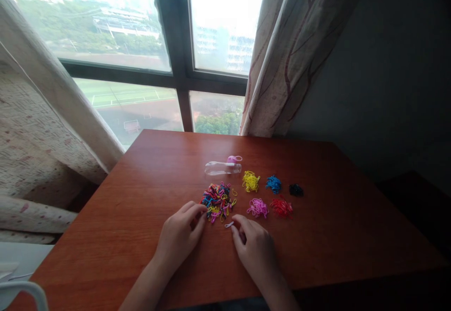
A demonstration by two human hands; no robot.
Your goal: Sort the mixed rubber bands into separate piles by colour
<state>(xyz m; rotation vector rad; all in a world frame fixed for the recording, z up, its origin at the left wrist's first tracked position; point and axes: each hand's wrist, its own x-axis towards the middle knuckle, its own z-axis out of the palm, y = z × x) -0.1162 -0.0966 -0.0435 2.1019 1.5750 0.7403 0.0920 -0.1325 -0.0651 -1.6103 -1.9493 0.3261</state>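
Observation:
A mixed heap of small coloured rubber bands (218,200) lies on the wooden table (148,179). My left hand (180,237) rests beside it, fingers curled, fingertips touching the heap's lower left edge. My right hand (254,246) lies just right of it, thumb and forefinger pinched at a single white band (229,225) on the table. Sorted little piles sit to the right: yellow (251,181), blue (273,183), black (296,190), pink (257,207), red (281,206).
A clear plastic bottle (222,168) lies on its side behind the heap, with a pink cap (234,159) by it. Window and curtains stand behind the table. A white chair back (21,292) shows at lower left.

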